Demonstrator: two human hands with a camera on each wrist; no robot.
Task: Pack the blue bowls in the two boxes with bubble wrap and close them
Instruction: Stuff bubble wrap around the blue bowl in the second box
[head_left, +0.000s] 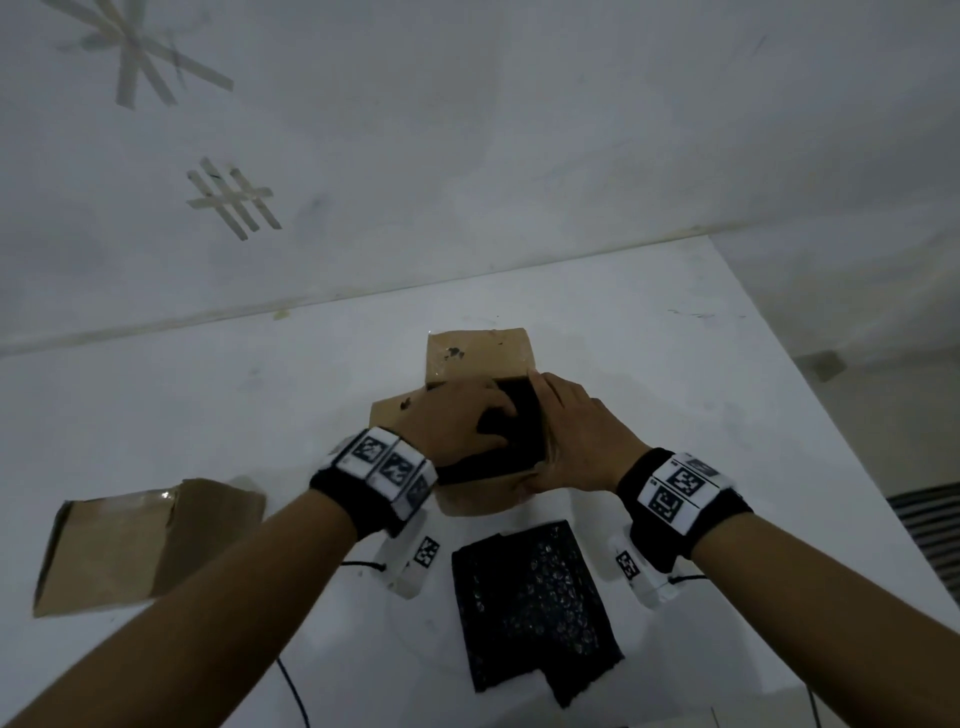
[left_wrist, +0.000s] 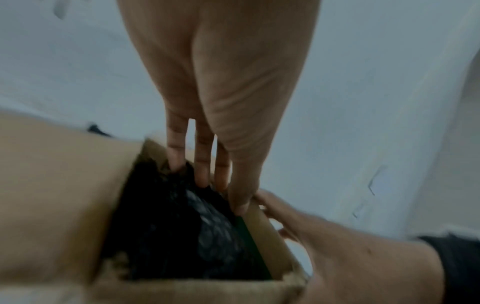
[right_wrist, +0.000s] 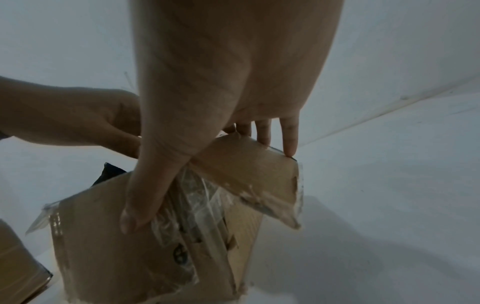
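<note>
An open cardboard box (head_left: 478, 358) stands mid-table with its flaps spread. Black bubble wrap (head_left: 519, 415) fills its inside. My left hand (head_left: 457, 426) reaches into the box from the left. In the left wrist view its straight fingers (left_wrist: 202, 164) push down into the bubble wrap (left_wrist: 182, 226). A thin dark green edge (left_wrist: 249, 244) shows between the wrap and the right wall (left_wrist: 270, 246); no bowl shows plainly. My right hand (head_left: 576, 441) rests on the right flap (right_wrist: 246, 174), fingers straight, with its thumb (right_wrist: 142, 195) against the taped wall (right_wrist: 116, 236).
A second sheet of black bubble wrap (head_left: 535, 608) lies flat on the white table (head_left: 208, 415) in front of the box. A second cardboard box (head_left: 140, 545) lies at the left. The wall runs close behind. The table's right edge (head_left: 857, 467) drops to the floor.
</note>
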